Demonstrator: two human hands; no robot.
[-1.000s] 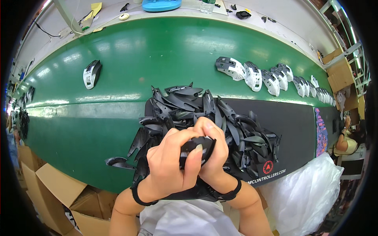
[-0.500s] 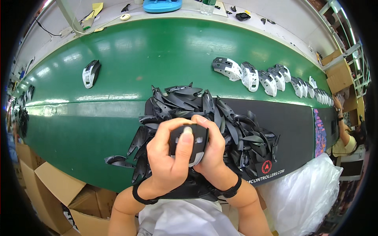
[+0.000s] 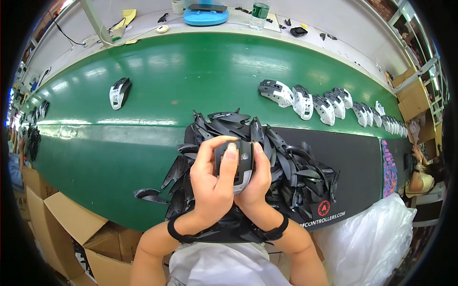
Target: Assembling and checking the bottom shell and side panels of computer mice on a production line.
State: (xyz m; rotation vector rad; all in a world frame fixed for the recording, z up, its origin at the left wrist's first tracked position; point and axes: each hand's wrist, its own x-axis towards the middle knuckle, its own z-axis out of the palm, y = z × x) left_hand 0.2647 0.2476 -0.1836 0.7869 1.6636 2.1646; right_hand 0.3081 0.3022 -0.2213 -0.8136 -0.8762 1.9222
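Between my two hands is a black and light-grey computer mouse shell [image 3: 243, 164], held above the pile. My left hand [image 3: 210, 176] wraps its left side, with the thumb pressed on top. My right hand [image 3: 257, 178] closes around its right side, thumb near the upper edge. Under and around my hands lies a heap of black curved plastic side pieces [image 3: 296, 167]; part of the heap is hidden by my hands. One loose piece [image 3: 150, 194] sits at the heap's left edge.
A black mat [image 3: 348, 157] lies under the heap. One white-and-black mouse shell [image 3: 120, 93] stands far left; a row of similar shells [image 3: 324, 109] runs to the right. Cardboard boxes [image 3: 76, 214] and a clear plastic bag [image 3: 372, 243] flank me. Another person [image 3: 420, 178] is at right.
The mouse shell has tilted in my hands, showing more of its right side. My right thumb has shifted along its edge. The whole view has moved slightly.
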